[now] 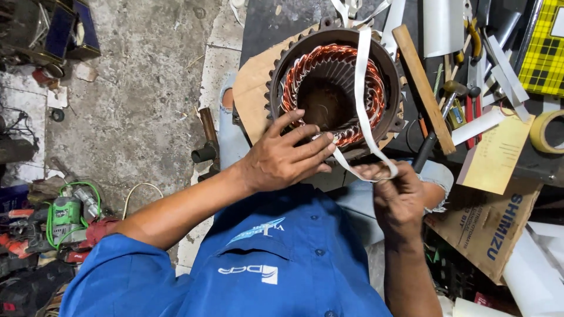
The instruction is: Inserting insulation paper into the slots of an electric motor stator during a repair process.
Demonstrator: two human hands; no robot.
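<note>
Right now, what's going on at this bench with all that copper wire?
A person in a blue shirt leans over a round motor stator with copper windings. The left hand rests on the near edge of the windings, fingers spread. The right hand pinches a long white strip that runs up across the stator. A wooden stick, hand tools and a tape roll lie to the side.
</note>
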